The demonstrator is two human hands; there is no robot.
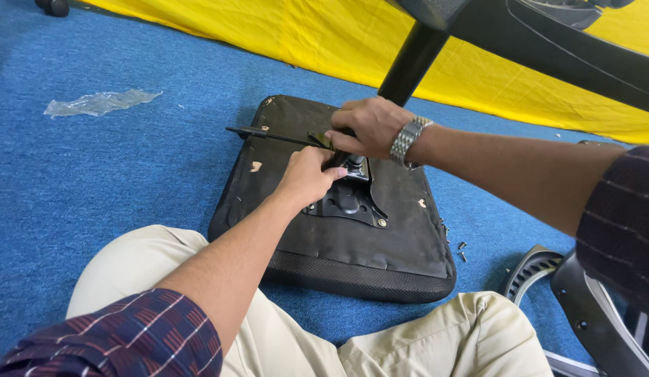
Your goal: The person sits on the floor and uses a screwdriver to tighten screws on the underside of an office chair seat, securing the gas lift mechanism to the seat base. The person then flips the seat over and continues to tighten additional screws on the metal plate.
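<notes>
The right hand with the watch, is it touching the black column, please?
Touching: the head view shows the right hand wrapped around the black column.

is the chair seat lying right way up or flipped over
Flipped over. The seat lies on the blue carpet with its black metal plate facing up, where both hands work.

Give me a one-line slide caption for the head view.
Seated on blue carpet, left hand and right hand grip the black column at an upturned chair seat's metal plate.
</notes>
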